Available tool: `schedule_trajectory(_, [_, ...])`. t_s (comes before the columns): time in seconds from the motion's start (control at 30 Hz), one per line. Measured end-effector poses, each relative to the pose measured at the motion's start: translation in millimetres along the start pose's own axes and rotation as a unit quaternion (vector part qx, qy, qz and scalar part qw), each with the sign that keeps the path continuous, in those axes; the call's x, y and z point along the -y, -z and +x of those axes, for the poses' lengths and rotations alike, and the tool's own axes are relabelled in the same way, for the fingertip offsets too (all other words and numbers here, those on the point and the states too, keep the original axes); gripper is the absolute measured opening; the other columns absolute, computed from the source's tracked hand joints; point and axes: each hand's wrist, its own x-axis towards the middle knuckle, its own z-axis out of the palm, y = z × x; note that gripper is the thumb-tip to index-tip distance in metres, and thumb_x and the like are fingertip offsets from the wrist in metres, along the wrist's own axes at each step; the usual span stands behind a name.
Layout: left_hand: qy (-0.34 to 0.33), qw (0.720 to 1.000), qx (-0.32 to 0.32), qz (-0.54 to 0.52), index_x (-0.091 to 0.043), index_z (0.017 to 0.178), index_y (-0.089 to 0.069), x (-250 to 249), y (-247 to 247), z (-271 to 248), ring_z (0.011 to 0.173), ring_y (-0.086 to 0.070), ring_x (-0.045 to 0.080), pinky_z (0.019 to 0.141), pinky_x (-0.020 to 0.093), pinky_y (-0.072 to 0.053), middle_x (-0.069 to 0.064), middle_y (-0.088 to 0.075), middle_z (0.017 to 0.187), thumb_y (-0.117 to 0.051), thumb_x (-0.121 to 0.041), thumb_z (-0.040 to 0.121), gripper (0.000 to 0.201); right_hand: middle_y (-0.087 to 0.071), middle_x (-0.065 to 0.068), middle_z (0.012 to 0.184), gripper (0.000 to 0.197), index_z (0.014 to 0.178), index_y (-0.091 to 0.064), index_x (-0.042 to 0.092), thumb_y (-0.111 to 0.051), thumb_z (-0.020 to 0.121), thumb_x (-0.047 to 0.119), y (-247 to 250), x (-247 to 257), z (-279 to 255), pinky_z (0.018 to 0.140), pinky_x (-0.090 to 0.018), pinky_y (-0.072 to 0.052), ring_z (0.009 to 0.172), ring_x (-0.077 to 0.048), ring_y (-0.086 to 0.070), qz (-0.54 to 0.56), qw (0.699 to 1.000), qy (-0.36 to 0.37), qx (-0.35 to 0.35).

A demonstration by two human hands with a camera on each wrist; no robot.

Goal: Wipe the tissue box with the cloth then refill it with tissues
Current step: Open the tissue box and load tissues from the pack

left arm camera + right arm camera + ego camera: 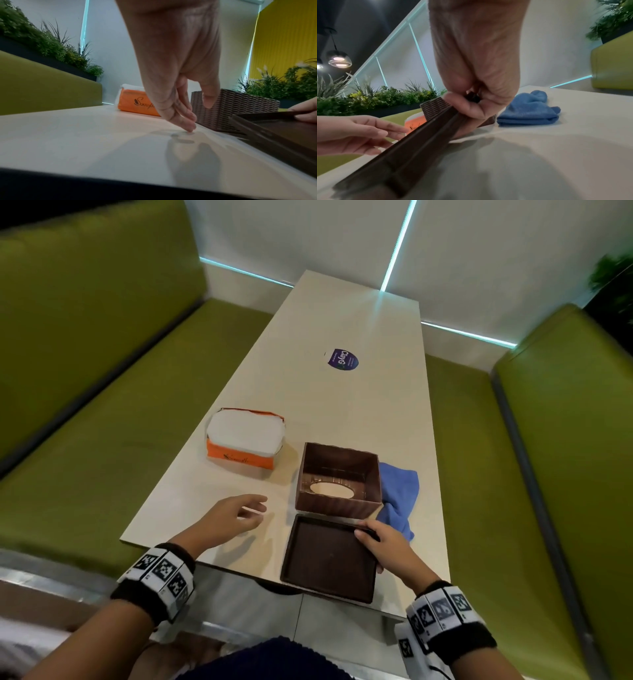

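The brown woven tissue box (pixel 339 479) stands upside down on the table, hollow side up, its oval slot against the tabletop. Its flat brown base panel (pixel 327 558) lies in front of it, overhanging the table's near edge. My right hand (pixel 376 537) grips the panel's far right corner (pixel 471 97) between thumb and fingers. My left hand (pixel 239 513) hovers open just left of the panel, fingertips (pixel 188 127) close to the tabletop, holding nothing. The folded blue cloth (pixel 399 498) lies right of the box. An orange pack of white tissues (pixel 245 441) sits to the box's left.
The long beige table (pixel 359 392) carries a round purple sticker (pixel 342 359) further back. Green benches (pixel 102 405) run along both sides. Planters with greenery (pixel 42 40) stand behind the benches.
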Motion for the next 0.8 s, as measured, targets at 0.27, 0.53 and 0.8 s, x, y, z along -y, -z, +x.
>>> schedule_trajectory(0.27, [-0.006, 1.0, 0.001, -0.006, -0.026, 0.127, -0.058, -5.7, 3.9, -4.7, 0.1, -0.064, 0.01, 0.074, 0.016, -0.053, -0.007, -0.067, 0.113, -0.064, -0.018, 0.092, 0.037, -0.062, -0.001, 0.096, 0.029, 0.121, -0.06, 0.016, -0.051, 0.098, 0.03, -12.6, -9.2, 25.4, 0.038, -0.018, -0.047, 0.069, -0.008, -0.06, -0.023, 0.999, -0.015, -0.038])
schedule_trajectory(0.53, [0.0, 1.0, -0.001, -0.004, -0.022, 0.13, -0.057, -5.8, 11.2, -8.7, 0.097, -0.064, 0.008, 0.072, 0.012, -0.051, -0.007, -0.066, 0.114, -0.063, -0.019, 0.093, 0.038, -0.071, -0.003, 0.104, 0.028, 0.111, -0.066, 0.018, -0.049, 0.097, 0.035, -16.8, -10.0, 35.4, 0.078, -0.031, -0.052, 0.095, -0.019, -0.065, -0.248, 0.963, 0.028, -0.102])
schedule_trajectory(0.8, [-0.027, 0.999, -0.031, 0.01, -0.023, 0.128, -0.057, -21.5, 41.6, -2.4, 0.092, -0.064, 0.006, 0.079, 0.017, -0.049, -0.008, -0.066, 0.111, -0.061, -0.017, 0.094, 0.035, -0.067, -0.001, 0.104, 0.025, 0.108, -0.063, 0.019, -0.041, 0.097, 0.019, -17.9, 9.8, 23.6, 0.075, -0.03, -0.055, 0.093, -0.017, -0.064, -0.365, 0.921, 0.024, -0.135])
